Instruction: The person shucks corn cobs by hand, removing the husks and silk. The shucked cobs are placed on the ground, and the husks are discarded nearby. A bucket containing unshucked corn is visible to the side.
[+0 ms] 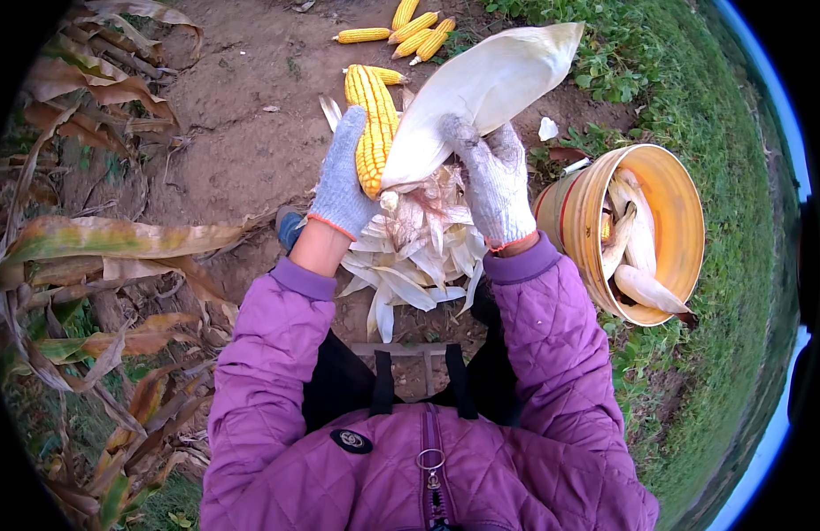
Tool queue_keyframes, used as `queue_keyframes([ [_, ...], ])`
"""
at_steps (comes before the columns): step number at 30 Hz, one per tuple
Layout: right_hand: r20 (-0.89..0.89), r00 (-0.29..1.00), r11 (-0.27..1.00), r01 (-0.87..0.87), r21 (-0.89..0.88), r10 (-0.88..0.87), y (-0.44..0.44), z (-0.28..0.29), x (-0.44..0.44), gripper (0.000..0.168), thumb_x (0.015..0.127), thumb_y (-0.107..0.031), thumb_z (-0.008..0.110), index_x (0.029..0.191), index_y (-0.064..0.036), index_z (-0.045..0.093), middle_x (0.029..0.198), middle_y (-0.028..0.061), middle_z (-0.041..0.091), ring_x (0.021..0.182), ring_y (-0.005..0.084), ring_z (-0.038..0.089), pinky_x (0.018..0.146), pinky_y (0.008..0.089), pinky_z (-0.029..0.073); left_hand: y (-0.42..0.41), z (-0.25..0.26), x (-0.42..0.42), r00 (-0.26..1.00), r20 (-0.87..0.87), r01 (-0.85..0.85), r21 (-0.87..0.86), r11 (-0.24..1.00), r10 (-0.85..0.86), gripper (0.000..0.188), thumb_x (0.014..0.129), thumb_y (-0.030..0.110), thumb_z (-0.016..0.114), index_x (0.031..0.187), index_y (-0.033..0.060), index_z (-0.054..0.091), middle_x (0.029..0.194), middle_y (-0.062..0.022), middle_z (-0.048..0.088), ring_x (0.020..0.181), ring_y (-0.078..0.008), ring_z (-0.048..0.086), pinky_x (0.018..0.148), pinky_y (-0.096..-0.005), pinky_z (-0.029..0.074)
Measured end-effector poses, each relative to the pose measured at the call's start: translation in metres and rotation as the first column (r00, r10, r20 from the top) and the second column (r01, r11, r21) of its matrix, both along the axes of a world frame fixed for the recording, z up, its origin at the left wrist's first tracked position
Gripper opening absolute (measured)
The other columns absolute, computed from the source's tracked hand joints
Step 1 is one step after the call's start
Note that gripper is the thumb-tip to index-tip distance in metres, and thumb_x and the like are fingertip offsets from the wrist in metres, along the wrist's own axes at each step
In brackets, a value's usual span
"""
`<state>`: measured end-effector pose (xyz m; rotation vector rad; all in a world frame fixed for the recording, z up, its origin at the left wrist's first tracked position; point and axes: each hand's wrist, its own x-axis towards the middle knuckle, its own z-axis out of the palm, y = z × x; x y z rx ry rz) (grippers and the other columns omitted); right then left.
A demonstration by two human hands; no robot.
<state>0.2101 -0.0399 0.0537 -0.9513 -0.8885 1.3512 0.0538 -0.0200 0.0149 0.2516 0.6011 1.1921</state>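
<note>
A yellow ear of corn (375,126), mostly bare, is gripped in my left hand (345,176), which wears a light knitted glove with an orange cuff edge. One broad pale husk leaf (493,73) spreads to the right from the base of the ear. My right hand (493,176), gloved too, pinches that leaf between thumb and fingers. Below both hands lies a heap of loose husks (416,265) with reddish silk. Past the ear, several husked ears of corn (416,36) lie on the soil, with another (389,75) partly hidden behind the held one.
A yellowish bucket (675,232) stands tilted at the right, holding several ears in their husks (639,232). Dry corn stalks and leaves (131,239) line the left side. Green grass (722,265) grows at the right, and bare soil (231,126) shows between. Part of a blue shoe (290,227) shows beside the heap.
</note>
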Motion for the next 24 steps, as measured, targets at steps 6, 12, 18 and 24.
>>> queue_keyframes([
  [6, 0.291, 0.874, 0.921, -0.365, -0.132, 0.388, -0.005, 0.005, -0.004, 0.036, 0.087, -0.011, 0.06, 0.119, 0.004, 0.051, 0.114, 0.0109, 0.059, 0.1, 0.0156, 0.058, 0.087, 0.0291, 0.047, -0.001, -0.011, -0.008, 0.999, -0.02, 0.041, -0.018, 0.999, -0.042, 0.039, 0.089, 0.027, 0.057, 0.121, 0.0049, 0.051, 0.111, -0.0122, 0.06, 0.096, -0.0224, 0.062, 0.083, -0.0355, 0.053],
  [12, 0.625, 0.759, 0.718, -0.537, 0.442, 0.183, -0.027, 0.012, -0.007, 0.029, 0.087, -0.006, 0.055, 0.115, 0.002, 0.055, 0.11, 0.0082, 0.06, 0.102, 0.0168, 0.057, 0.089, 0.0318, 0.046, -0.011, -0.004, -0.004, 0.927, 0.263, 0.295, -0.063, 0.954, -0.269, 0.03, 0.087, 0.03, 0.059, 0.104, 0.0056, 0.059, 0.091, -0.0122, 0.066, 0.076, -0.0247, 0.065, 0.071, -0.035, 0.054],
  [18, 0.303, 0.941, 0.989, -0.145, -0.034, 0.148, -0.03, 0.011, -0.026, 0.03, 0.094, -0.018, 0.053, 0.117, 0.0, 0.053, 0.104, 0.0065, 0.06, 0.097, 0.0114, 0.055, 0.08, 0.0255, 0.046, -0.016, -0.042, 0.003, 0.989, -0.025, 0.149, 0.012, 0.989, -0.148, 0.029, 0.088, 0.024, 0.054, 0.115, 0.0115, 0.052, 0.099, -0.0049, 0.062, 0.086, -0.0185, 0.063, 0.075, -0.0313, 0.053],
  [24, -0.614, 0.785, 0.95, -0.25, -0.187, 0.085, -0.022, 0.005, -0.015, 0.025, 0.098, -0.024, 0.04, 0.094, -0.005, 0.054, 0.053, -0.0034, 0.042, 0.039, 0.0075, 0.031, 0.053, 0.0224, 0.039, -0.019, -0.011, 0.01, 0.971, 0.135, 0.21, -0.098, 0.973, -0.196, 0.033, 0.085, 0.024, 0.058, 0.114, 0.0093, 0.053, 0.098, -0.0067, 0.062, 0.086, -0.0182, 0.063, 0.076, -0.0305, 0.054],
])
